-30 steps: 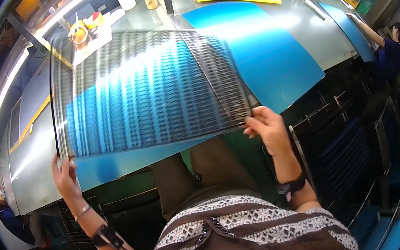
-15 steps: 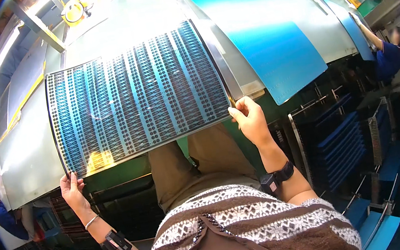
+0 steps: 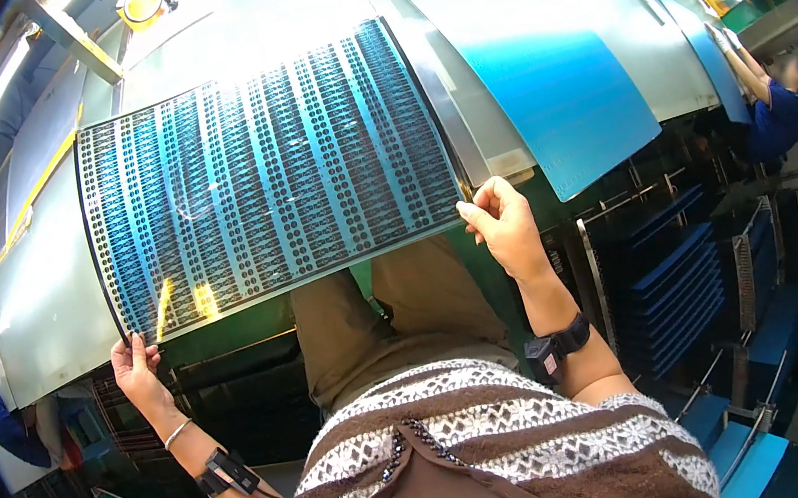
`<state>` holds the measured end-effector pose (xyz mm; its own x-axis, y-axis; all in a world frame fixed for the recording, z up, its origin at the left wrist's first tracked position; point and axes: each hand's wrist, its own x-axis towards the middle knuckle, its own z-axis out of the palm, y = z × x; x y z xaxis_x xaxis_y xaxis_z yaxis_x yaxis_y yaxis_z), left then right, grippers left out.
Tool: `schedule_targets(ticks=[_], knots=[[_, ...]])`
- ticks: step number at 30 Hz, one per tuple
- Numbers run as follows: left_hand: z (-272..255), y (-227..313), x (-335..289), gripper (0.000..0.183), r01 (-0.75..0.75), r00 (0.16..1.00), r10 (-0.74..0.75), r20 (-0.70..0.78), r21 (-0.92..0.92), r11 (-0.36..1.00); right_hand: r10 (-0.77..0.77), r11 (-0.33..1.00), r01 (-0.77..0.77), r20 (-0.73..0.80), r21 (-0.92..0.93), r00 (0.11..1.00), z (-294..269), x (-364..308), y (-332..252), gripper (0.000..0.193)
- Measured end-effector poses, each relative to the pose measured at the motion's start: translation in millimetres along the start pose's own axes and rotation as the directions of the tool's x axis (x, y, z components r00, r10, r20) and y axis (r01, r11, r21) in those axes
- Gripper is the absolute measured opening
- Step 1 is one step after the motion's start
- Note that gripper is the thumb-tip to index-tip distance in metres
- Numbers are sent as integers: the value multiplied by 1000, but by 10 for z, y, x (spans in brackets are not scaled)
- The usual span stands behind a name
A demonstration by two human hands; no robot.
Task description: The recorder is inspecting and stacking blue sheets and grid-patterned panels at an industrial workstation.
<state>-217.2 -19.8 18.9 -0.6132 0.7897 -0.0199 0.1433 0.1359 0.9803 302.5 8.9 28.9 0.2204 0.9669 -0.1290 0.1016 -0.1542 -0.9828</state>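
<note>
Our left hand (image 3: 140, 369) and right hand (image 3: 505, 225) pinch the patterned film (image 3: 269, 180) over the table's (image 3: 46, 306) front edge; likely light, bendy: corners best.

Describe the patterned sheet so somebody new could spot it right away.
Find the grey table, then its near edge, where the left hand and right hand pinch the near corners of the patterned sheet. It carries dark bands of repeating shapes, unlike the plain blue panel to its right.
</note>
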Motion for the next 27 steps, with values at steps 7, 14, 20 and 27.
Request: schedule_targets(ticks=[7, 14, 20, 27], knots=[[17, 37, -3, 7, 22, 1000, -22, 5, -1, 1000, 103, 990, -102, -4, 97, 995, -14, 30, 2, 17], [-8, 7, 16, 8, 19, 1000, -19, 14, -2, 1000, 117, 988, -116, 4, 104, 993, -19, 63, -9, 16], [-13, 5, 24, 11, 21, 1000, -21, 10, 9, 1000, 105, 994, -105, 14, -11, 994, -19, 48, -62, 16], [-17, 8, 9, 11, 17, 1000, -17, 3, -1, 1000, -18, 998, 18, 4, -53, 1000, -10, -6, -12, 17]])
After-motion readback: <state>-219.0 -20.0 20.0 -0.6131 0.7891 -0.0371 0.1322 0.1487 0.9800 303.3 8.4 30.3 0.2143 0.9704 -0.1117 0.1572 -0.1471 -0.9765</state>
